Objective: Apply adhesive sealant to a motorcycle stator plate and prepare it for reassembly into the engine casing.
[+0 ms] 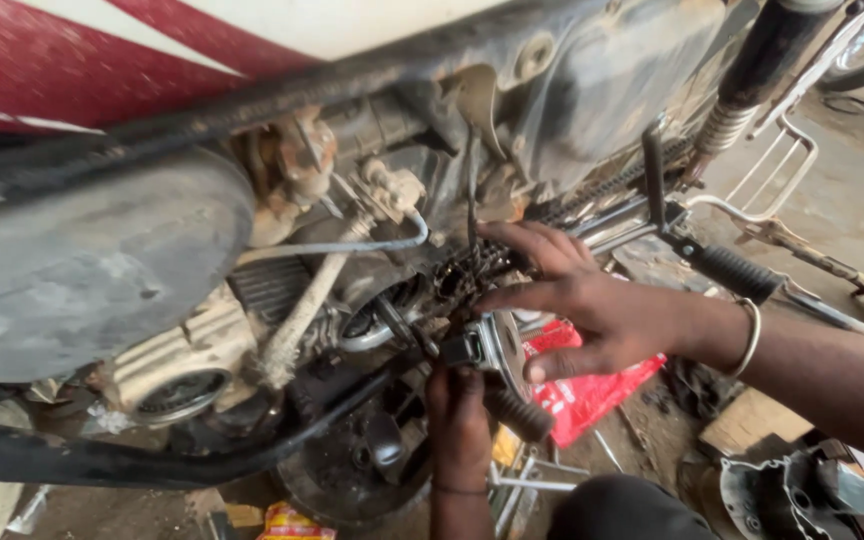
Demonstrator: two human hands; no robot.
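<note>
Motorcycle engine (282,300) lies open on its side, under the red tank (72,60). Right hand (592,305) spreads flat, fingers apart, pressing the round metal clutch assembly (497,345) at the engine's open right edge. Left hand (457,420) comes from below, fingers curled tight on a dark tool (457,350) set against that part. Assembly looks heavy, rigid, oily, likely slippery; best gripped by its rim. Red plastic bag (592,390) on the ground beneath; contents hidden. Loose engine cover (792,495) lies lower right.

Head view, close, down onto engine (282,330)
</note>
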